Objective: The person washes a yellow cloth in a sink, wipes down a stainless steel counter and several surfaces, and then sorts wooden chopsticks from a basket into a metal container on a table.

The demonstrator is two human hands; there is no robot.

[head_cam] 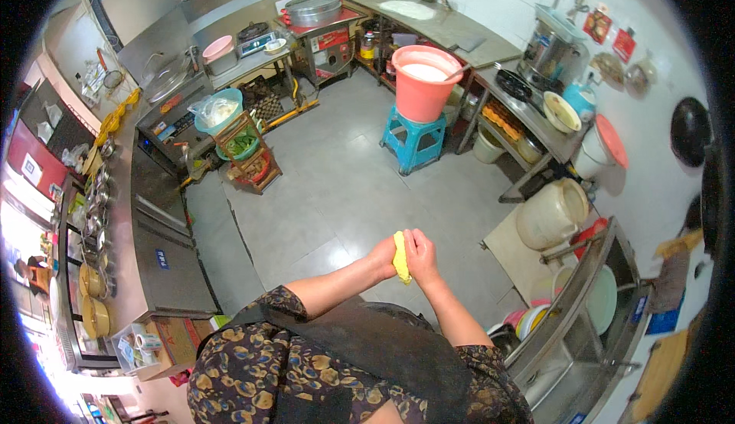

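A crumpled yellow cloth [401,258] is pressed between my two hands in front of my body, above the grey tiled floor. My left hand [383,258] grips it from the left side. On the other side my right hand [422,256] closes around it with bent fingers. The cloth's lower end pokes out below the hands. Both forearms are bare below patterned sleeves, and a dark apron covers my front.
Ahead, a pink bucket [425,99] of white contents stands on a blue plastic stool [410,163]. A wooden rack [261,165] with basins is at left. A steel sink [551,375] lies at right. A steel counter [123,240] with bowls runs along the left.
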